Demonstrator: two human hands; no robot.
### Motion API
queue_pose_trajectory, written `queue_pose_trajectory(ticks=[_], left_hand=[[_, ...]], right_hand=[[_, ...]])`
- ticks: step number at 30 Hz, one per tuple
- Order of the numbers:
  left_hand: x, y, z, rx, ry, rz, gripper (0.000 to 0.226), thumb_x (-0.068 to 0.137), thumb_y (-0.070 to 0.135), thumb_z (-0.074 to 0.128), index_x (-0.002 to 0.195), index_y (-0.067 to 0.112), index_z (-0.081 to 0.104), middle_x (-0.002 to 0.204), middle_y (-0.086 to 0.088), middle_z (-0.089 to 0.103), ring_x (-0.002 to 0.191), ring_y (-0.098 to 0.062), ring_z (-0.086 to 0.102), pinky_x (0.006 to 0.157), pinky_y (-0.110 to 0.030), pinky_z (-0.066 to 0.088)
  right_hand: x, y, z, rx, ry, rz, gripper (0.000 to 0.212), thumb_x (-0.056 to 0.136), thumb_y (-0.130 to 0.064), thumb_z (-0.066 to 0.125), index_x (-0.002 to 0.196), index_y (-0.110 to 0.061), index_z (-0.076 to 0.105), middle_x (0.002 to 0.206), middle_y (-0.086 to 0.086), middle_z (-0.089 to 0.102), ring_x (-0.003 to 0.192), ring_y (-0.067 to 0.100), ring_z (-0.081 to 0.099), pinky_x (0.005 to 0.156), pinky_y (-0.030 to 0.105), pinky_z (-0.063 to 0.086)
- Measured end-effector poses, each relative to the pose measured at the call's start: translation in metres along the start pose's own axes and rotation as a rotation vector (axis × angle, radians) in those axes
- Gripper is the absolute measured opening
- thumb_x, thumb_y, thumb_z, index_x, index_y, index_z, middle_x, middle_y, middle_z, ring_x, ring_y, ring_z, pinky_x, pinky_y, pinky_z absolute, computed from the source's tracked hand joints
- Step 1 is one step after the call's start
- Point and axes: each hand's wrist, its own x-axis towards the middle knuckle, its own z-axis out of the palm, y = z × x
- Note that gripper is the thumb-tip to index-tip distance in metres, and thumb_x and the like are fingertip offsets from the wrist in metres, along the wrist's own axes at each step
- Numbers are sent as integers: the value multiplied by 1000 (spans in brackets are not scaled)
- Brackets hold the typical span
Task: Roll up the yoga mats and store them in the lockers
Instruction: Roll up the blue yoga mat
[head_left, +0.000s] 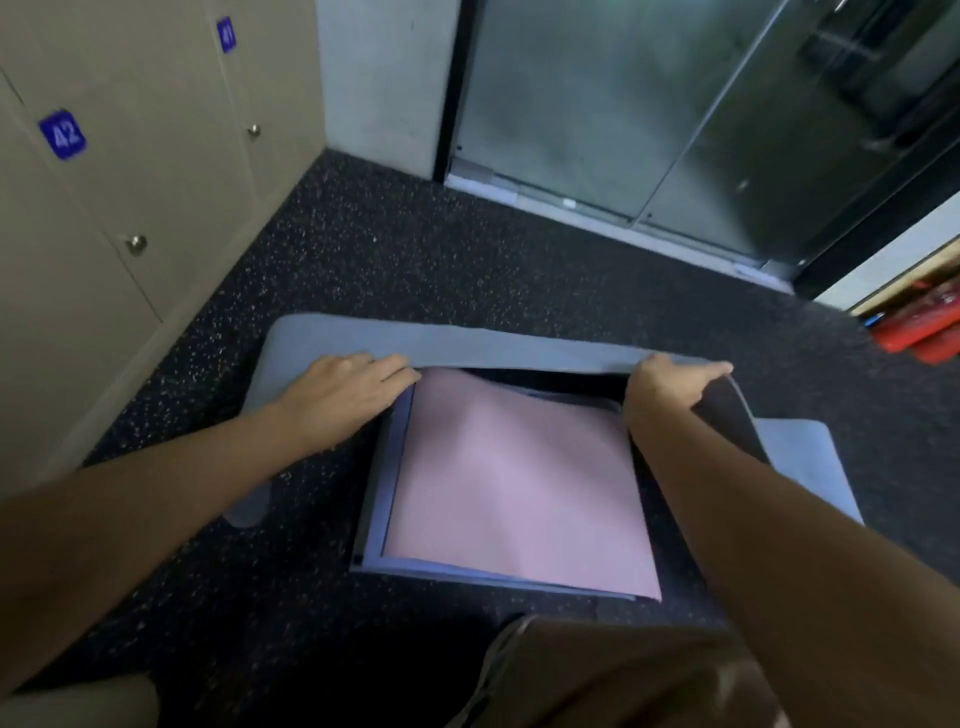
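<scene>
A grey yoga mat (498, 343) lies across the dark speckled floor, its near edge curled up and over. My left hand (348, 387) presses flat on that edge at the left. At the right, my right hand (670, 382) grips the curled edge, showing the mat's dark underside. Under the lifted part lies a pink mat (519, 483) on top of a bluish-purple mat (379, 499). Beige lockers (119, 208) numbered 41 and 42 stand shut along the left wall.
A frosted glass door (649, 109) closes the far side. Red objects (924, 322) lie on the floor at the far right. My bent knee (613, 675) fills the bottom edge. Bare speckled floor (415, 249) lies between mat and door.
</scene>
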Motion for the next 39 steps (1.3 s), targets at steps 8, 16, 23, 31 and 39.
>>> queue_pose_trajectory(ticks=[8, 16, 23, 31, 39], left_hand=[[37, 11, -212, -690, 315, -247, 43, 96, -1, 55, 117, 34, 68, 118, 23, 66, 109, -4, 63, 97, -33, 49], [-2, 26, -341, -1291, 485, -522, 36, 98, -12, 52, 112, 14, 72, 105, 6, 75, 86, 6, 70, 71, -7, 50], [-69, 19, -333, -1446, 564, -838, 36, 99, -7, 52, 113, 20, 73, 112, -10, 74, 77, -13, 73, 69, -23, 59], [-157, -10, -283, -1396, 593, -1240, 38, 98, -8, 49, 132, 3, 64, 115, -17, 66, 83, -22, 62, 71, -30, 48], [-197, -12, -250, -1418, 631, -1396, 40, 101, -9, 42, 133, 6, 61, 136, -22, 60, 100, -30, 61, 68, -36, 51]], right_hand=[[-15, -302, -46, -32, -311, -700, 52, 97, -13, 54, 147, -3, 47, 145, 13, 56, 130, 26, 54, 109, 33, 37], [-207, -352, -41, -155, -1082, -922, 63, 99, -51, 57, 150, -16, 44, 149, -4, 49, 135, 14, 45, 108, 40, 40], [-282, -248, -59, -324, -1475, -819, 70, 101, -66, 41, 158, -25, 34, 164, -5, 33, 149, 19, 32, 120, 45, 30], [-280, -102, -126, -409, -1816, -569, 67, 98, -69, 43, 140, -20, 60, 143, 7, 61, 132, 20, 55, 119, 44, 37], [-231, 0, -206, -290, -1704, -506, 91, 65, -75, 79, 133, -17, 62, 129, 3, 71, 122, 19, 65, 109, 36, 48]])
